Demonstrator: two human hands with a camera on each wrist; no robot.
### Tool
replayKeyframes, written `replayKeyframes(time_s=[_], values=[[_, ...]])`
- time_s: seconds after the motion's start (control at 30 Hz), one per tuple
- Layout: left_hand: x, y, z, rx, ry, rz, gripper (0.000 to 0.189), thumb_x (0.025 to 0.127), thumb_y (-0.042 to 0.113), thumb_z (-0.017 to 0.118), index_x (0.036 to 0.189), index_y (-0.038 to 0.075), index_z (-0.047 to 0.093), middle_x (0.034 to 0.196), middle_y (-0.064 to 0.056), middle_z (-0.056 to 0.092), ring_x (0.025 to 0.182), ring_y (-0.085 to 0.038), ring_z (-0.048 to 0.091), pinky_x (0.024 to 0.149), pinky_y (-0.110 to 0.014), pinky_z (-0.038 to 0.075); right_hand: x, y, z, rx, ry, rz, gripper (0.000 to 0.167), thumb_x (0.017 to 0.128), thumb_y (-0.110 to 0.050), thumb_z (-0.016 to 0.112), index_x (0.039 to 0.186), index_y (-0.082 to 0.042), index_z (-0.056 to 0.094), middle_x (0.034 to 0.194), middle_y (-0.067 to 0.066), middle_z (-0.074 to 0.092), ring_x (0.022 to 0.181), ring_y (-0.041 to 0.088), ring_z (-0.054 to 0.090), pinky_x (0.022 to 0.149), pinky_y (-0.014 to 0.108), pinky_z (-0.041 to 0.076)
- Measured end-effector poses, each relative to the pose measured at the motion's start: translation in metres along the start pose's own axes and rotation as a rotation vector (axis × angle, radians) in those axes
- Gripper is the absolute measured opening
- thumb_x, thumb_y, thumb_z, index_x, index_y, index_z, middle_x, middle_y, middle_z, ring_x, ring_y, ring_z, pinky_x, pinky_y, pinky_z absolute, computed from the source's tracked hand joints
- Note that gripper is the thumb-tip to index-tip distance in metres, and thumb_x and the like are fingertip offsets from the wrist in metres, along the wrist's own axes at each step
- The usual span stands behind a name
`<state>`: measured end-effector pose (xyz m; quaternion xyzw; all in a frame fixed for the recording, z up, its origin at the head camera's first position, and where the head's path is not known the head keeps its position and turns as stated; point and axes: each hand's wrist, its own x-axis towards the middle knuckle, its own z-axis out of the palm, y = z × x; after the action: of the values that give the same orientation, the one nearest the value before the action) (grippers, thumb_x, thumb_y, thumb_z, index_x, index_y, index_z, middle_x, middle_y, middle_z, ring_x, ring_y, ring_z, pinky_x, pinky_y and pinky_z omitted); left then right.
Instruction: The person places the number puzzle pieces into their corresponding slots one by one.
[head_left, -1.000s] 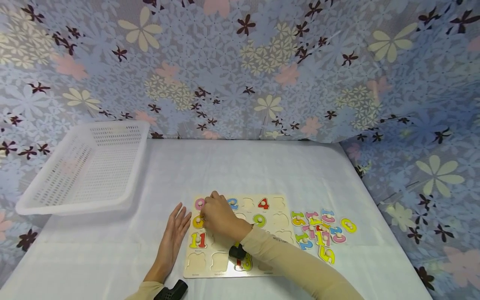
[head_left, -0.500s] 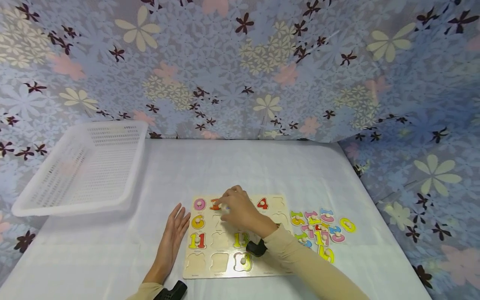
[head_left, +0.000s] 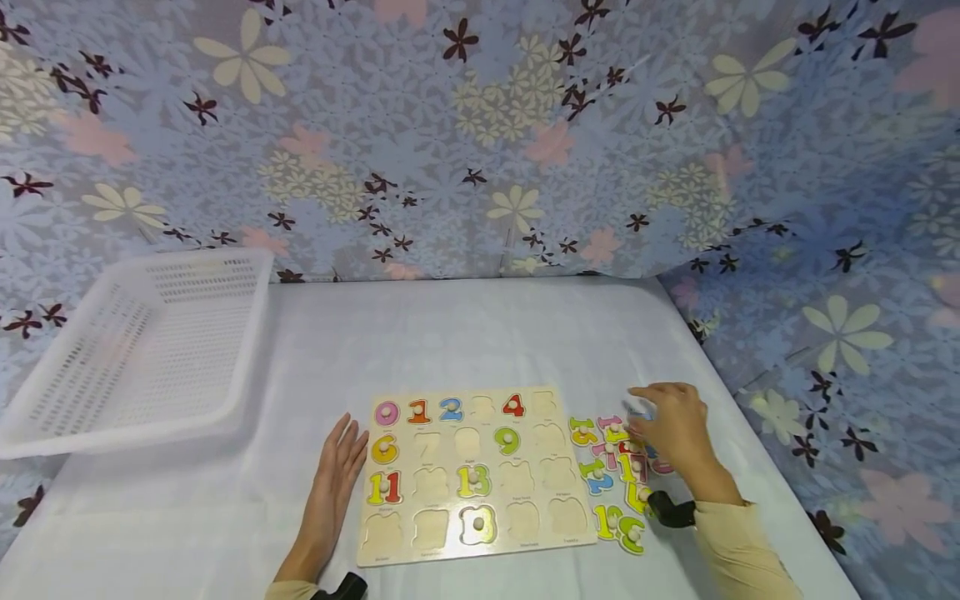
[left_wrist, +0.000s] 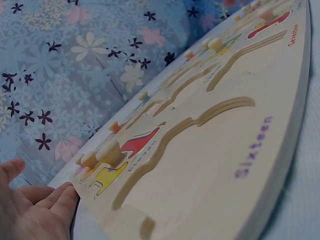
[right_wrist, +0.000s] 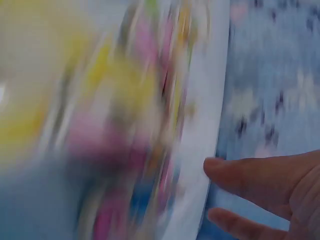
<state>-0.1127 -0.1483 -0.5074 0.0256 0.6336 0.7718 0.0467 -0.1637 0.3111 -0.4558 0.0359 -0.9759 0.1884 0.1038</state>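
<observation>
A wooden number puzzle board (head_left: 486, 457) lies on the table. Knobbed pieces fill some recesses, among them a pink 0 (head_left: 387, 413), a red 1 (head_left: 418, 411) and a blue 2 (head_left: 451, 409); other recesses are bare. Against the board's left edge rests my left hand (head_left: 330, 479), fingers straight; the left wrist view shows those fingertips (left_wrist: 65, 197) right at the edge. My right hand (head_left: 678, 429) hovers over loose number pieces (head_left: 636, 468) right of the board. Its thumb and finger (right_wrist: 245, 177) stand apart with nothing between them in the blurred right wrist view.
A white plastic basket (head_left: 251, 350) stands at the back left of the white-covered table (head_left: 450, 333). Flowered cloth (head_left: 420, 125) hangs behind and to the right. A green 3 piece (head_left: 632, 536) lies at the front of the loose pieces.
My right hand has left the red 1, now in the top row, and moved right to the loose pieces. My left hand stays at the board's edge. The head view has shifted slightly.
</observation>
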Motion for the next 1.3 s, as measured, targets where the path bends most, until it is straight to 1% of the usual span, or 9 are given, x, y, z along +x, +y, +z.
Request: replayKeyframes(time_s=[0.13, 0.3, 0.43, 0.63, 0.83, 0.97, 1.07, 1.2, 1.3], values=[[-0.001, 0.0, 0.0, 0.001, 0.004, 0.003, 0.057, 0.106, 0.041, 0.011, 0.156, 0.015, 0.005, 0.161, -0.01, 0.008, 0.144, -0.028, 0.017, 0.109, -0.015, 0.028, -0.016, 0.038, -0.017, -0.051, -0.038, 0.075, 0.036, 0.079, 0.0, 0.071, 0.114, 0.0, 0.069, 0.119, 0.033, 0.056, 0.113, 0.059, 0.035, 0.081, 0.076, 0.03], [-0.001, 0.001, 0.001, -0.018, 0.01, 0.0, 0.056, 0.106, 0.041, 0.011, 0.156, 0.015, 0.005, 0.161, -0.009, 0.008, 0.144, -0.027, 0.017, 0.109, -0.015, 0.029, -0.031, 0.064, -0.023, -0.086, -0.124, 0.011, 0.046, 0.07, 0.011, 0.068, 0.113, -0.004, 0.071, 0.115, 0.032, 0.057, 0.112, 0.061, 0.035, 0.082, 0.081, 0.027], [0.0, 0.001, 0.002, -0.023, 0.015, -0.004, 0.057, 0.106, 0.042, 0.012, 0.156, 0.016, 0.005, 0.161, -0.008, 0.008, 0.144, -0.026, 0.018, 0.109, -0.015, 0.029, -0.032, 0.072, -0.025, -0.092, -0.167, -0.053, 0.049, 0.07, 0.01, 0.073, 0.116, -0.006, 0.07, 0.114, 0.03, 0.057, 0.111, 0.062, 0.035, 0.083, 0.082, 0.028], [0.0, 0.0, 0.003, -0.026, 0.01, 0.004, 0.056, 0.106, 0.041, 0.011, 0.156, 0.016, 0.005, 0.16, -0.009, 0.008, 0.144, -0.026, 0.018, 0.109, -0.016, 0.029, -0.028, 0.077, -0.028, -0.122, -0.213, -0.096, 0.051, 0.07, 0.005, 0.078, 0.119, -0.008, 0.069, 0.117, 0.03, 0.055, 0.112, 0.057, 0.036, 0.085, 0.078, 0.032], [0.0, 0.0, 0.003, -0.016, 0.011, -0.001, 0.057, 0.106, 0.042, 0.012, 0.156, 0.016, 0.005, 0.161, -0.009, 0.007, 0.144, -0.026, 0.017, 0.108, -0.015, 0.029, -0.023, 0.082, -0.032, -0.155, -0.203, -0.193, 0.053, 0.068, 0.003, 0.082, 0.118, -0.01, 0.07, 0.115, 0.024, 0.059, 0.112, 0.053, 0.041, 0.083, 0.074, 0.039], [-0.001, 0.001, 0.002, -0.005, 0.005, 0.001, 0.058, 0.106, 0.043, 0.012, 0.156, 0.016, 0.004, 0.161, -0.01, 0.006, 0.144, -0.028, 0.016, 0.109, -0.014, 0.029, -0.022, 0.081, -0.033, -0.111, -0.208, -0.174, 0.047, 0.069, -0.005, 0.085, 0.114, -0.005, 0.07, 0.115, 0.023, 0.06, 0.114, 0.049, 0.04, 0.085, 0.071, 0.039], [-0.001, 0.002, 0.001, 0.002, -0.008, 0.01, 0.058, 0.106, 0.042, 0.012, 0.156, 0.014, 0.003, 0.16, -0.012, 0.005, 0.144, -0.03, 0.015, 0.109, -0.015, 0.028, -0.021, 0.073, -0.027, -0.065, -0.15, -0.152, 0.047, 0.071, -0.013, 0.085, 0.113, 0.0, 0.068, 0.113, 0.023, 0.06, 0.115, 0.047, 0.041, 0.088, 0.067, 0.04], [-0.001, 0.003, 0.001, 0.012, -0.016, 0.024, 0.057, 0.106, 0.04, 0.011, 0.156, 0.013, 0.004, 0.16, -0.014, 0.005, 0.144, -0.032, 0.015, 0.11, -0.016, 0.028, -0.01, 0.043, -0.01, 0.001, -0.058, -0.193, 0.049, 0.074, -0.018, 0.084, 0.116, 0.001, 0.066, 0.11, 0.019, 0.062, 0.114, 0.041, 0.044, 0.09, 0.061, 0.044], [-0.001, 0.0, 0.002, 0.02, -0.01, 0.029, 0.057, 0.106, 0.04, 0.011, 0.156, 0.013, 0.004, 0.16, -0.014, 0.006, 0.144, -0.032, 0.016, 0.11, -0.016, 0.028, 0.003, 0.015, 0.006, 0.045, -0.056, -0.266, 0.05, 0.075, -0.021, 0.084, 0.118, -0.001, 0.067, 0.108, 0.013, 0.064, 0.113, 0.034, 0.047, 0.09, 0.055, 0.047]])
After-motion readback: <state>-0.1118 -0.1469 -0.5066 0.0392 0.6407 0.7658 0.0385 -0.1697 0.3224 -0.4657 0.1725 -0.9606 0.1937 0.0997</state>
